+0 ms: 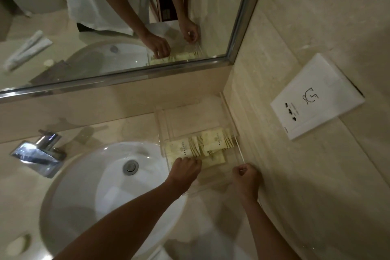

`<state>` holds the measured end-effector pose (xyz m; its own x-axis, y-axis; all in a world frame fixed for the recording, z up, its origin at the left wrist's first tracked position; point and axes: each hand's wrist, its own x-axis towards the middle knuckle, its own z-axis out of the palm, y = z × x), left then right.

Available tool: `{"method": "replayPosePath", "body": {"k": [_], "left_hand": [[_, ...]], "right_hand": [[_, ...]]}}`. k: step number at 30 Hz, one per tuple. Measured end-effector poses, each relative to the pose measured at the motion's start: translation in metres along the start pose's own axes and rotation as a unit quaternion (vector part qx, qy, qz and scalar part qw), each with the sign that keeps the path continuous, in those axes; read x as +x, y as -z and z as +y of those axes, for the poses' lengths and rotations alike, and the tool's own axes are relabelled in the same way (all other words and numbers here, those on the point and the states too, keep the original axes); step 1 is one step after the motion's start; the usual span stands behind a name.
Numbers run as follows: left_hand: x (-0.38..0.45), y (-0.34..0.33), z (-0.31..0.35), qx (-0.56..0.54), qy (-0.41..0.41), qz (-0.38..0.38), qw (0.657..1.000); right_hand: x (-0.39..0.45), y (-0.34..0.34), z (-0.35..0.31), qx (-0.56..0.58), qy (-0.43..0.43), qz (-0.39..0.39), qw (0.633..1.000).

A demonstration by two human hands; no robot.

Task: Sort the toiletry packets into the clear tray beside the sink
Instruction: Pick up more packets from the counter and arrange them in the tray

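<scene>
One clear tray [230, 124] beside the sink [88, 186] holds about five toiletry packets [213, 143], long axes mixed. Left hand [185, 170] fingers touch one packet; right hand [245, 177] clenched on the tray's right wall.

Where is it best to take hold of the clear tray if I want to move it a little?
Probably the near right corner of the clear tray, coming from the front: the right hand already rests there, and the wall and sink block its sides.
</scene>
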<state>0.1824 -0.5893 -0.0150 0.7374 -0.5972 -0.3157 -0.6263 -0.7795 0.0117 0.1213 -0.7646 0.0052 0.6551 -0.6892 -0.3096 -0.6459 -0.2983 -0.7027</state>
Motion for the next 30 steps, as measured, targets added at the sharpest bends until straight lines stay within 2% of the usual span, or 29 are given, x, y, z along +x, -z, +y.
{"method": "replayPosePath", "body": {"k": [8,14,21,30], "left_hand": [[-0.016,0.011,-0.007,-0.033,0.039,0.011,0.999],[-0.051,0.02,-0.038,-0.039,0.104,0.03,0.993],[-0.129,0.006,-0.084,-0.076,0.231,0.052,0.969],[-0.246,-0.027,-0.129,-0.137,0.333,0.056,0.931]], "right_hand": [[-0.007,-0.006,-0.009,-0.037,0.017,-0.055,0.998],[-0.027,-0.02,-0.029,-0.086,0.102,-0.119,0.984],[-0.071,-0.053,-0.06,-0.146,0.184,-0.186,0.954],[-0.15,-0.106,-0.087,-0.184,0.256,-0.256,0.914]]}}
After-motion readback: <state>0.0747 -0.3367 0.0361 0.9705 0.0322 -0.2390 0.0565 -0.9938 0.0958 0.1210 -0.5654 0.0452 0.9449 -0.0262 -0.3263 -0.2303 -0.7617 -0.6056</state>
